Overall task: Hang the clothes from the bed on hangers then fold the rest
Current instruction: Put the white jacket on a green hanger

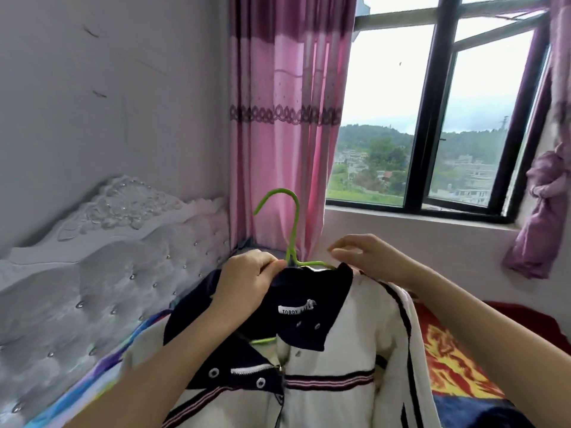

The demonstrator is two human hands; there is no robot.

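Pale wall on my left, a pink curtain (284, 118) in the corner and a dark-framed window (432, 103) looking out on green hills and buildings. Below the wall runs a tufted grey headboard (108, 257), and on my right lies a red and yellow bed cover (457, 366).

I hold the white jacket (340, 329) up in front of me, above the bed, with its front toward me. It sits on a green hanger (295, 223) whose hook rises above the navy collar (309, 291). A white label (296, 308) shows inside the collar, and a bit of the hanger's green bar peeks out just under the collar's lower edge.

My left hand (247, 282) has its fingers curled tight around the collar's left side, right at the base of the hanger's neck, gripping cloth and hanger together. My right hand (367, 257) hovers at the collar's right corner, over the jacket's shoulder, fingers loosely extended and close together, thumb beneath them, holding nothing that I can see.
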